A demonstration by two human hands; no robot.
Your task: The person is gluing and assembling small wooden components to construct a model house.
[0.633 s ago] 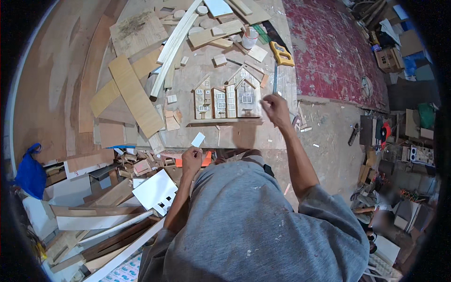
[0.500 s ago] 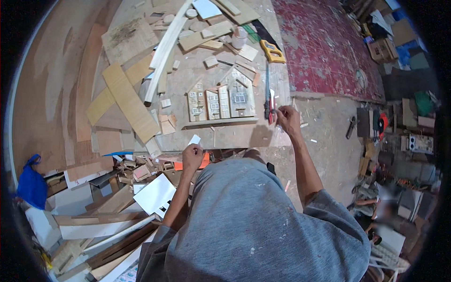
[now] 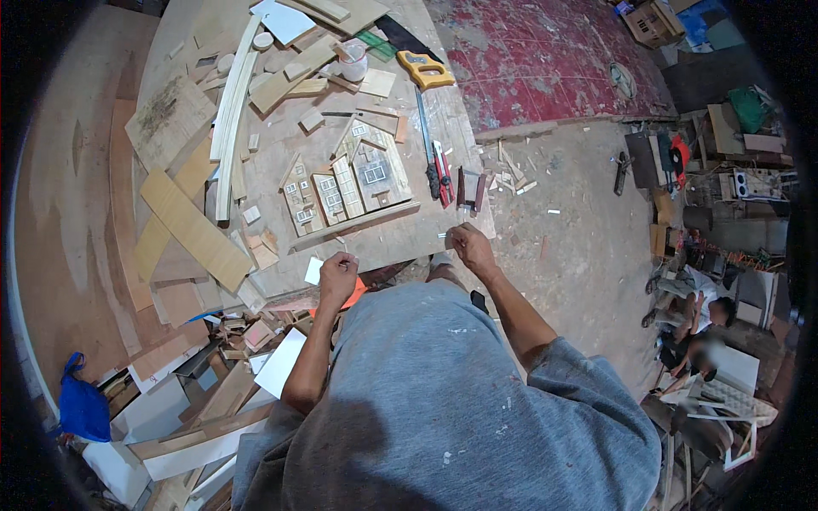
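Note:
My left hand point(image 3: 339, 277) is closed on a small white card point(image 3: 313, 271) at the near edge of the worktable point(image 3: 383, 244). My right hand point(image 3: 471, 249) has its fingers pinched together over the table's near right corner. Beside those fingertips is a tiny white piece point(image 3: 442, 235); whether they grip it or anything else is too small to make out. Beyond both hands lies a wooden model of house fronts point(image 3: 349, 183) with white windows, along a wooden strip point(image 3: 354, 226). A red utility knife point(image 3: 443, 175) and small dark brown pieces point(image 3: 470, 189) are right of the model.
A handsaw with a yellow handle point(image 3: 426, 71) lies farther back, near a whitish cup point(image 3: 351, 63). Boards and offcuts, including a crossed plywood strip point(image 3: 194, 228), cover the table's left. Scrap wood point(image 3: 209, 409) fills the lower left. Other people point(image 3: 703, 319) sit at far right.
My right hand has moved from beside the red utility knife to the table's near edge, uncovering the dark brown pieces. My left hand still holds the white card. The whole view has shifted.

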